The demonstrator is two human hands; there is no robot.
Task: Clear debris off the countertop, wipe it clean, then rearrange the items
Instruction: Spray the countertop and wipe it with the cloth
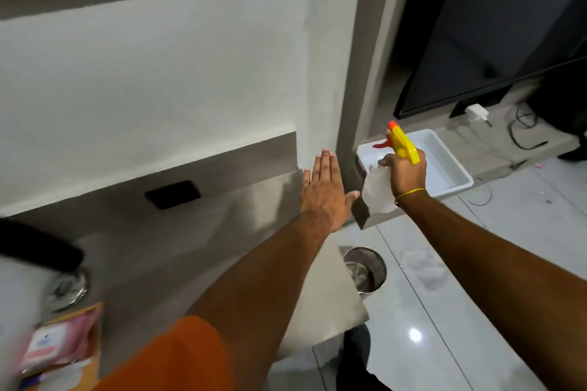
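Note:
A grey countertop (pixel 197 232) runs along the white wall. My left hand (pixel 325 190) is stretched flat, palm down, fingers together, over the counter's far right end, and holds nothing. My right hand (pixel 405 173) grips a clear spray bottle (pixel 378 190) by its yellow head with an orange nozzle; the nozzle points left, just past the counter's right edge. A pink wipes packet (pixel 60 340) lies on a brown envelope at the counter's near left, blurred.
A white tray (pixel 451 165) sits on a low grey shelf to the right, by a dark screen (pixel 495 41), a white charger (pixel 476 113) and cables. A metal mesh bin (pixel 365 268) stands on the glossy tiled floor. A black socket plate (pixel 173 194) is on the backsplash.

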